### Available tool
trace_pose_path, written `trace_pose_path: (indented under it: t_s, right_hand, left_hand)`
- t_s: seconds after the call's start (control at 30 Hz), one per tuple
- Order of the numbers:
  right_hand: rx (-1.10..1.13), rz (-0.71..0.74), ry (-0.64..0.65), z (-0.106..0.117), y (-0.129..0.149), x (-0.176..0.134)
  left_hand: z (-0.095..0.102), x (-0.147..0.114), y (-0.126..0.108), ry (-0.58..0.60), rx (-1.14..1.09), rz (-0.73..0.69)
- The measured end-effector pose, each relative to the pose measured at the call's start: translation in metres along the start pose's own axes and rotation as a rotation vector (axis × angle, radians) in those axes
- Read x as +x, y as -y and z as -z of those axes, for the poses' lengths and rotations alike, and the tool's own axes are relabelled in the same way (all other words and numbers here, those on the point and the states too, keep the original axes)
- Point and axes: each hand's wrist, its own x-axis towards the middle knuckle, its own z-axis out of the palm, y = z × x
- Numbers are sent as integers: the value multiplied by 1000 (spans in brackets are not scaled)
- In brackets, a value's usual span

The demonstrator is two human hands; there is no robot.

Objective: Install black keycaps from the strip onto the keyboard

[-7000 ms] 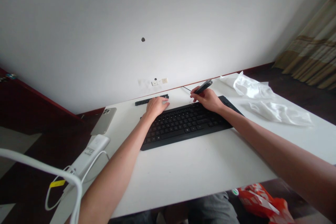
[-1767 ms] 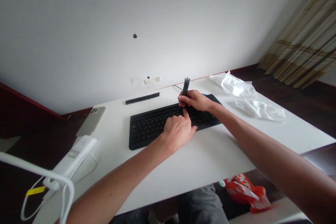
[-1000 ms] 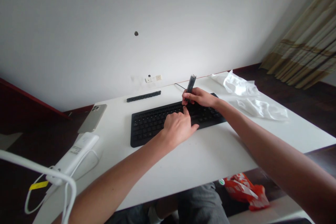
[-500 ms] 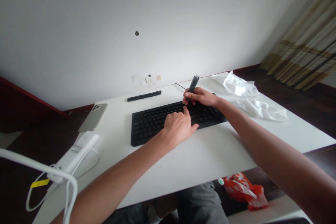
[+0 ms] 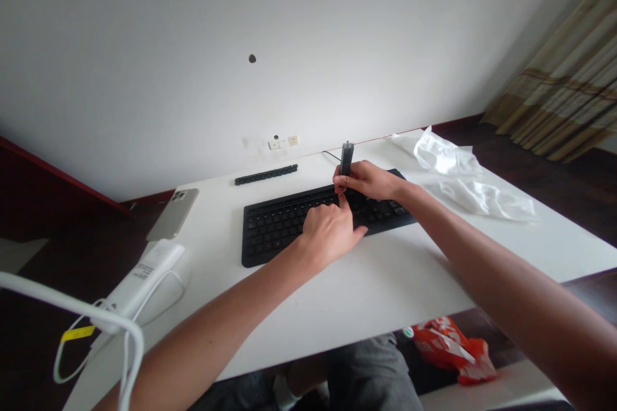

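A black keyboard (image 5: 270, 231) lies across the white table in front of me. My right hand (image 5: 369, 180) is closed around a dark grey, slim boxy tool (image 5: 347, 157), held almost upright over the upper middle of the keys. The tool's lower end is hidden by my fingers. My left hand (image 5: 330, 228) rests over the keyboard's front middle, with the index finger stretched toward the right fingertips and the thumb held apart. Nothing shows in its grip. Behind the keyboard lies a black segmented strip (image 5: 267, 174).
A phone (image 5: 173, 213) and a white power strip (image 5: 139, 282) with a white cable lie at the left. Crumpled clear plastic bags (image 5: 486, 198) are on the right side. Below the table's front edge is an orange-red bag (image 5: 453, 350). The wall stands close behind the table.
The tool in my right hand has tipped from leaning right to nearly upright, its top moving left. My left hand stays in about the same place on the keyboard.
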Motion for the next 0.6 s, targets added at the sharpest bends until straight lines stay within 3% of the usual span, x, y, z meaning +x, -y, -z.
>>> trace_pose_path:
  t_s: [0.23, 0.6]
  right_hand:
    - [208, 12, 82, 6, -13, 4]
    - [337, -44, 126, 13, -19, 2]
  left_hand:
    - [0, -1, 1, 0, -6, 0]
    - [4, 0, 1, 26, -18, 11]
